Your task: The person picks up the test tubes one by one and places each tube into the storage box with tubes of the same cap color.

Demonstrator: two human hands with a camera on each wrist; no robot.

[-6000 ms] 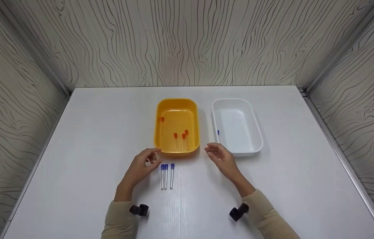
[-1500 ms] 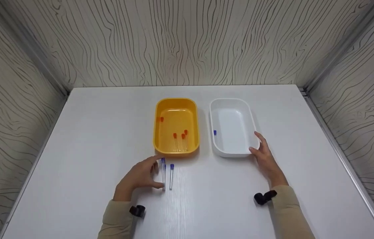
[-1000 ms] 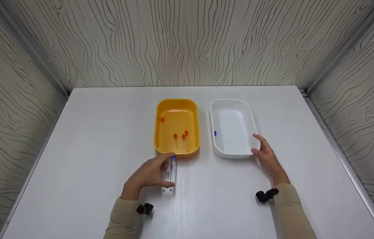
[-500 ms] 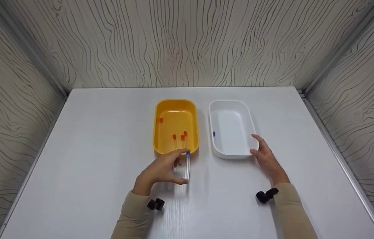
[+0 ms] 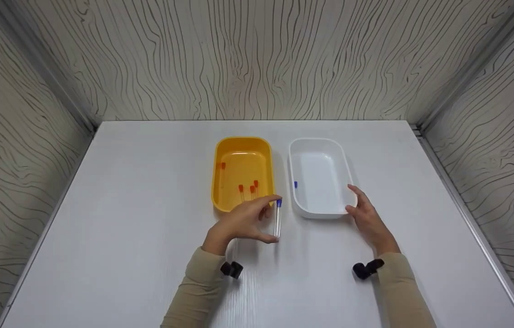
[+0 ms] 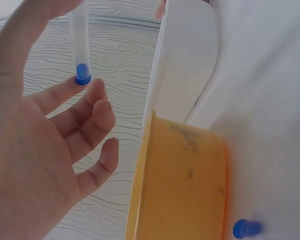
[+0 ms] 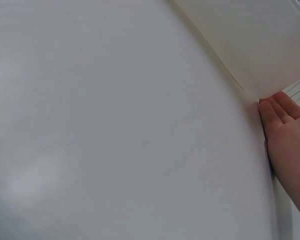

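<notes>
In the head view my left hand (image 5: 250, 221) holds a clear test tube (image 5: 278, 221) with a blue cap lengthwise between thumb and index finger. It is raised off the table, just right of the yellow tray's front corner. The left wrist view shows the cap (image 6: 83, 75) against the index fingertip, other fingers loosely bent. My right hand (image 5: 368, 221) grips the front right corner of the white tray (image 5: 323, 215), thumb at the front and fingers along the side. Inside that tray a blue cap (image 5: 295, 184) shows at the left wall.
The yellow tray (image 5: 216, 182) stands left of the white one and contains several red-capped tubes (image 5: 241, 187). Another blue-capped tube (image 6: 247, 228) lies on the table before it, hidden behind my left hand in the head view. Wood-patterned walls (image 5: 257, 59) enclose the table.
My left hand has picked up a blue-capped test tube from the table and carried it rightward. My right hand has moved from between the trays to the white tray's corner, staying there lately.
</notes>
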